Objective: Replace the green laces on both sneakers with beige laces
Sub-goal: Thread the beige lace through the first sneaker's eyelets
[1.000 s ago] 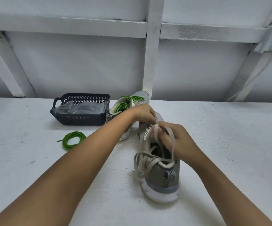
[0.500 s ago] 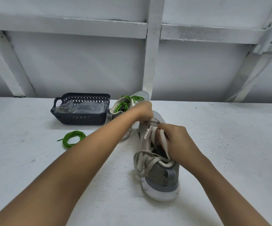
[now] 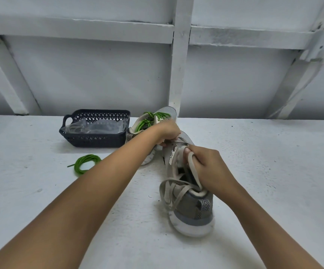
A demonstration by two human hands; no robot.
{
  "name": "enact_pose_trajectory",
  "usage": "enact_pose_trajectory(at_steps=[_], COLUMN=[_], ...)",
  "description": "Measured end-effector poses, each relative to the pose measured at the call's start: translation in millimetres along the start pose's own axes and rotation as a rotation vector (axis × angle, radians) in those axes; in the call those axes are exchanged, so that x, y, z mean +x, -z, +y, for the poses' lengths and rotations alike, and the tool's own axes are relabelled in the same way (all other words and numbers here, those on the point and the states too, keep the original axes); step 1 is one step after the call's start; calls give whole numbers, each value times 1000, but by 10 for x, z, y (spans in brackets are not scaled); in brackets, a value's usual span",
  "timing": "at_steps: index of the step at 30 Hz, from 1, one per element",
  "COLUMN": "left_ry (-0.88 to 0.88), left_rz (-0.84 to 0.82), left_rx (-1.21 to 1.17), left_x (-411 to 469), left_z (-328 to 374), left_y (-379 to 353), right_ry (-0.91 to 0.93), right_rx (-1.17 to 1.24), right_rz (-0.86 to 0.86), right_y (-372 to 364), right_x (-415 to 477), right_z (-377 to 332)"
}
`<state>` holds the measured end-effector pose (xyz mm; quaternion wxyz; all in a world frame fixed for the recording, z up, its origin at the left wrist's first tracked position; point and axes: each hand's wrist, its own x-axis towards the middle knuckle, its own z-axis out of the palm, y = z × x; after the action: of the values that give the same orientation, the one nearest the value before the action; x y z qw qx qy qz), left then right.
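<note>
A grey sneaker [image 3: 192, 208] stands on the white table with its heel toward me. A beige lace [image 3: 174, 191] runs through it, and loose loops hang over the heel's left side. My right hand [image 3: 206, 167] pinches a strand of this lace above the tongue. My left hand [image 3: 168, 133] grips the sneaker near its toe end, at the front eyelets. Behind it lies the second grey sneaker [image 3: 165, 113], which carries a green lace [image 3: 147, 121]. A removed green lace [image 3: 86, 164] lies coiled on the table to the left.
A dark plastic basket [image 3: 95, 136] holding clear plastic bags stands at the back left of the table [image 3: 274, 171]. A white wall with beams [image 3: 178, 74] rises right behind the table's far edge.
My right hand has pulled the beige strand lower and closer to the tongue. My left hand has shifted slightly forward on the toe end. The sneaker stays where it was.
</note>
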<state>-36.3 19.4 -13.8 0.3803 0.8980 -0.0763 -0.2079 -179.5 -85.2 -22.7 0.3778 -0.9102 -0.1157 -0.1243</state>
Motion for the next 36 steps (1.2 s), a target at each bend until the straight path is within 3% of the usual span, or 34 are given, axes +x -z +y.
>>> enact_pose_trajectory(at_steps=[9, 13, 17, 19, 21, 25, 27, 36], left_ry=[-77, -160, -212, -225, -202, -16, 41, 88], left_rz=[-38, -43, 73, 145, 143, 10, -44, -33], left_rx=[62, 213, 507, 540, 442, -116, -257, -363], left_x=[23, 8, 21, 30, 33, 20, 17, 27], left_z=[-68, -96, -89, -74, -58, -31, -55, -90], left_y=[6, 30, 28, 20, 23, 83, 105, 72], right_ry=[16, 14, 21, 12, 2, -15, -19, -12], right_rx=[130, 158, 99, 31, -48, -116, -118, -59], right_rz=[-61, -67, -28, -19, -34, -56, -49, -37], right_y=[-7, -20, -26, -16, -9, -6, 3, -21], right_x=[-41, -45, -39, -28, -3, 30, 24, 8], right_z=[59, 39, 5, -11, -18, -18, -16, -27])
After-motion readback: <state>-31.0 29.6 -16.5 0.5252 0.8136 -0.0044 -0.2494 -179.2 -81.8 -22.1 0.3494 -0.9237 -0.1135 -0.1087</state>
